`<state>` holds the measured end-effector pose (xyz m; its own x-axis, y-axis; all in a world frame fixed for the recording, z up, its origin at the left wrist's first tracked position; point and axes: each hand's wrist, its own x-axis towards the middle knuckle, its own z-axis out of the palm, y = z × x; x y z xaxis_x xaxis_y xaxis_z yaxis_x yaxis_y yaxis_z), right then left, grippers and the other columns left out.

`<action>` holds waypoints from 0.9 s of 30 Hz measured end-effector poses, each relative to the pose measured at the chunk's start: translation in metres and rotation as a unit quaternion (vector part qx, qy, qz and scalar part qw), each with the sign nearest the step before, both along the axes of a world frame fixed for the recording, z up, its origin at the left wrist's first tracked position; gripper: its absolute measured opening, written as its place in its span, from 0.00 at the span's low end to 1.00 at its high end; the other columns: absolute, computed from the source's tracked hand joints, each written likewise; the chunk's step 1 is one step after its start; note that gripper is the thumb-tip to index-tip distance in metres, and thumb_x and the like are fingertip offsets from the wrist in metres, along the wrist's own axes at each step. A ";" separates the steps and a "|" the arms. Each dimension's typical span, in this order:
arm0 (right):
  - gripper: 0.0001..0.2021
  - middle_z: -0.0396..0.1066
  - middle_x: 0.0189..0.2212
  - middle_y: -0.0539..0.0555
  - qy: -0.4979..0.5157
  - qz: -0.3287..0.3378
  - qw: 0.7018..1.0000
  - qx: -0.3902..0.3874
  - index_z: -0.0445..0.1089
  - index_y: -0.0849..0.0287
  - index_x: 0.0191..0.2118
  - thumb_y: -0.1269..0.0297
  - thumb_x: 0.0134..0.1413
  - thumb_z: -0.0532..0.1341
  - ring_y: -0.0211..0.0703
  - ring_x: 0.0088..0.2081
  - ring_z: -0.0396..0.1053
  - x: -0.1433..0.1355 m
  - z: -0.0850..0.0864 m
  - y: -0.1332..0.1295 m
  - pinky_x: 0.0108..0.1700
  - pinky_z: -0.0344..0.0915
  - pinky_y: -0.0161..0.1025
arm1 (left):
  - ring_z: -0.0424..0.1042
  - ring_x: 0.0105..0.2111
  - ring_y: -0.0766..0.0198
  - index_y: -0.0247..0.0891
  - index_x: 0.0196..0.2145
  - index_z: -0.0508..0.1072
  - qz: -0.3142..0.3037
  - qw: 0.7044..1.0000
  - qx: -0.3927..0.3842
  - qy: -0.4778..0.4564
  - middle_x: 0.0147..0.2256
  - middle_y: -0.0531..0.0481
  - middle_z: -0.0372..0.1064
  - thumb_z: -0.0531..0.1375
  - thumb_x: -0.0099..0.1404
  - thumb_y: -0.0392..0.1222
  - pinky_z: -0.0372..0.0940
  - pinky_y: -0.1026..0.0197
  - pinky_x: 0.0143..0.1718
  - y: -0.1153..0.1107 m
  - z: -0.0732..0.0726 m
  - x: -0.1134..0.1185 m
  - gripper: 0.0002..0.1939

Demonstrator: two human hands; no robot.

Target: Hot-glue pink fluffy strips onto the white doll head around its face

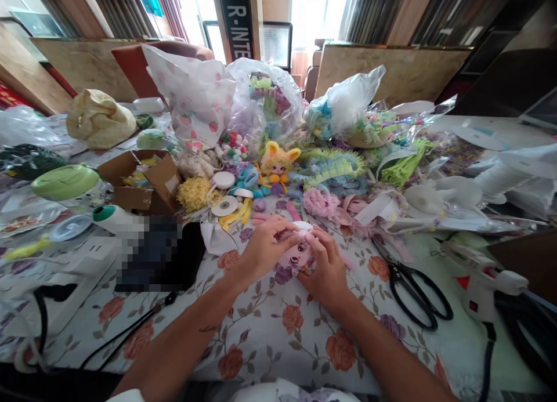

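A small doll's head (299,254) with a pink face and large dark eyes lies tilted between my hands, just above the table. Along its top edge runs a white scalloped lace trim (303,225). My left hand (270,244) is closed, its thumb and fingertips pinching at that trim. From the other side my right hand (325,265) grips the head, thumb below and fingers bent over its top. Fingers hide part of the head and trim. Behind them sits a yellow doll (277,169) with long ears.
Black scissors (415,292) and a white glue gun (483,274) lie to the right. On the left are a dark blurred-out device (191,257), a cardboard box (150,184) and a power strip (82,274). Yarn, ribbons and plastic bags (191,94) crowd the back of the floral tablecloth (261,332).
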<state>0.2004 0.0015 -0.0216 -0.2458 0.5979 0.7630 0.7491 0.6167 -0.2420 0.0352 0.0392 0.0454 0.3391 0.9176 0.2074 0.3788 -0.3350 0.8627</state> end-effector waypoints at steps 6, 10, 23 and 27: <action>0.35 0.60 0.54 0.63 0.043 -0.060 0.995 -0.074 0.52 0.54 0.58 0.72 0.42 0.61 0.60 0.56 0.62 0.005 -0.002 -0.002 0.50 0.68 0.57 | 0.70 0.31 0.65 0.36 0.31 0.77 0.006 0.996 -0.065 -0.059 0.30 0.49 0.72 0.62 0.59 0.40 0.65 0.64 0.33 0.019 0.003 0.013 0.06; 0.33 0.61 0.51 0.63 0.093 -0.087 0.986 -0.110 0.54 0.55 0.56 0.68 0.40 0.63 0.59 0.52 0.64 0.003 -0.001 -0.002 0.47 0.70 0.56 | 0.71 0.28 0.65 0.36 0.33 0.76 0.065 0.984 -0.114 -0.123 0.26 0.51 0.72 0.61 0.60 0.44 0.68 0.63 0.32 0.025 0.001 0.009 0.09; 0.33 0.62 0.49 0.62 0.155 -0.096 0.976 -0.118 0.56 0.57 0.54 0.64 0.40 0.66 0.57 0.51 0.64 0.002 -0.001 0.001 0.47 0.69 0.53 | 0.72 0.32 0.63 0.36 0.38 0.76 0.042 0.995 -0.075 -0.045 0.33 0.48 0.73 0.62 0.59 0.46 0.68 0.63 0.31 0.022 -0.003 0.009 0.13; 0.33 0.63 0.48 0.60 0.187 -0.098 0.970 -0.120 0.56 0.55 0.54 0.62 0.41 0.68 0.55 0.51 0.64 0.003 -0.002 0.001 0.47 0.68 0.52 | 0.72 0.35 0.61 0.38 0.41 0.76 -0.007 0.997 -0.080 -0.009 0.38 0.46 0.74 0.64 0.57 0.48 0.69 0.62 0.33 0.021 -0.005 0.010 0.16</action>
<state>0.2031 0.0025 -0.0237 0.1565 0.7766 0.6103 0.6787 0.3643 -0.6377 0.0451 0.0599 0.0408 0.3488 0.9350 0.0650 0.3591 -0.1974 0.9122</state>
